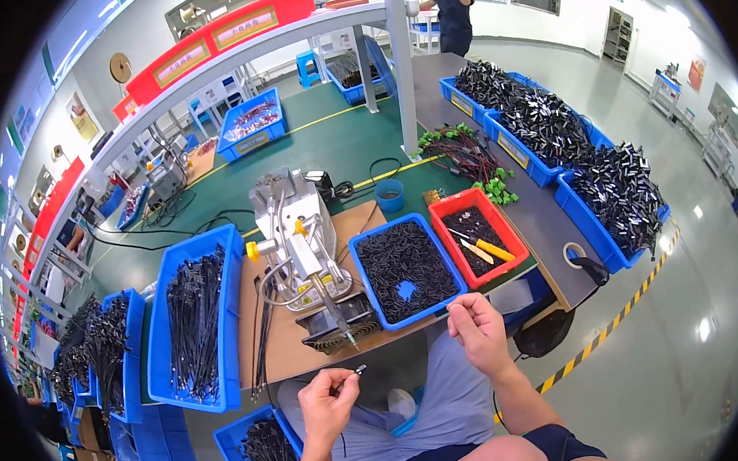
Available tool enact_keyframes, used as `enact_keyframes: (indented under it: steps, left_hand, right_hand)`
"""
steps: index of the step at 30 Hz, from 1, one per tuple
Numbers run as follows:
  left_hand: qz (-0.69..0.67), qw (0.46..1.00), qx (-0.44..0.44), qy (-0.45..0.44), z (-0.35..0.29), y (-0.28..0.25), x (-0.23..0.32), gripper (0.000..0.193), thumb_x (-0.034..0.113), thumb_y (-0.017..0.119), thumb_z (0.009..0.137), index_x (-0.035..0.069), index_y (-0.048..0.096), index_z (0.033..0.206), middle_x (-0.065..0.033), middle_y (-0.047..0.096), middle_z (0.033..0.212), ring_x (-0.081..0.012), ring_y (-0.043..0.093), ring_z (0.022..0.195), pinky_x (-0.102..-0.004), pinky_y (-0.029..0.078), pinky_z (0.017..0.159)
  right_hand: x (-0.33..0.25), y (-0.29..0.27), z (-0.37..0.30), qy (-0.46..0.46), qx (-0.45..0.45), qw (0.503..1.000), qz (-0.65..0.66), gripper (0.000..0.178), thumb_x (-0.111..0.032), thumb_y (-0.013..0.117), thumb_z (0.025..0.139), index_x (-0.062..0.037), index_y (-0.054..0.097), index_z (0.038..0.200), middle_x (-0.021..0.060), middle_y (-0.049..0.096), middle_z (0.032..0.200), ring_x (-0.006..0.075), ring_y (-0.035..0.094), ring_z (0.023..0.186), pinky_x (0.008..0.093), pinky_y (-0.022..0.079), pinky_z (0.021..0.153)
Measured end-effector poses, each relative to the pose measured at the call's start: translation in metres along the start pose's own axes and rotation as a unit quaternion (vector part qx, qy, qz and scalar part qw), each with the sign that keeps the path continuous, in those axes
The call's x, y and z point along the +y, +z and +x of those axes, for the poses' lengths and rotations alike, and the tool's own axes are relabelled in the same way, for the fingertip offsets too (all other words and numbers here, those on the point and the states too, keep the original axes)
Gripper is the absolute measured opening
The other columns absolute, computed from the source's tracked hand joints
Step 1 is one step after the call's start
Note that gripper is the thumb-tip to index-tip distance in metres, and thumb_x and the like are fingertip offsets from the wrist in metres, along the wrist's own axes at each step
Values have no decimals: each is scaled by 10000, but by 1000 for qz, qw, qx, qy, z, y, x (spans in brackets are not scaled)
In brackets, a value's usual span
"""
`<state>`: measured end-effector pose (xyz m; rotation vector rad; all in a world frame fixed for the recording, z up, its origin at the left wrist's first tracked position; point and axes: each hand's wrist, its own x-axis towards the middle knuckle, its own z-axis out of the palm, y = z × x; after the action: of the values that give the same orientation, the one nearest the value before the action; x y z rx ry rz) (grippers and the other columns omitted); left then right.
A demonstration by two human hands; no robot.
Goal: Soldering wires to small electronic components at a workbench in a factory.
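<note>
My left hand is closed in a pinch around a thin black cable, whose small connector end sticks out to the right of the fingertips. Just above it hangs the pointed metal tip of a bench soldering machine, apart from the cable end. My right hand is raised over my right thigh, thumb and fingers pressed together; whatever it pinches is too small to make out. Nearest to it stands a blue tray of small black parts. Beside that, a red bin holds small dark bits and two yellow-handled tools.
A blue tray of black cables stands left of the machine, another bin of cables below. Blue bins heaped with black parts line the right side. A tape roll lies at the right edge. A person stands far back.
</note>
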<state>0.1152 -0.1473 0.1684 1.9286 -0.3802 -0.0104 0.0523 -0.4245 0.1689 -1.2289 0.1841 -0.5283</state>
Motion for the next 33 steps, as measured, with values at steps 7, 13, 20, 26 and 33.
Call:
enact_keyframes:
  steps: [7,13,20,26,33]
  left_hand:
    - [-5,1000,5,1,3,3,-3,63,27,780,908,-14,734,894,34,641,675,-16,527,611,-206,430,558]
    - [2,1000,7,-2,4,2,4,73,40,785,901,-17,740,894,30,642,674,-20,523,612,-213,431,558]
    - [-5,1000,21,-11,2,-5,7,77,42,792,891,-16,742,892,24,637,673,-23,512,609,-217,426,556]
    - [30,999,7,20,-1,-11,4,130,128,793,923,13,748,967,-49,710,753,-76,607,622,-269,514,591]
    - [10,1000,10,14,0,-8,2,124,129,788,924,20,750,968,-51,679,723,-86,591,607,-273,497,576]
  right_hand:
    - [25,13,-16,56,-65,995,-49,82,-112,674,1059,-30,663,1054,-85,574,778,-15,472,670,180,380,581]
    - [36,29,-27,58,-94,992,-66,91,-106,675,1057,-15,666,1054,-95,568,784,-18,448,678,185,363,580]
    - [49,42,-39,111,-126,984,-56,83,-120,655,1066,-42,642,1041,-51,588,748,10,489,628,197,392,554]
    - [51,54,-48,117,-132,984,-35,77,-119,617,1082,-48,615,1054,21,681,837,54,578,678,213,482,609]
    - [50,60,-53,92,-127,987,-28,116,-114,603,1088,-5,641,1086,93,726,1100,100,657,887,250,575,759]
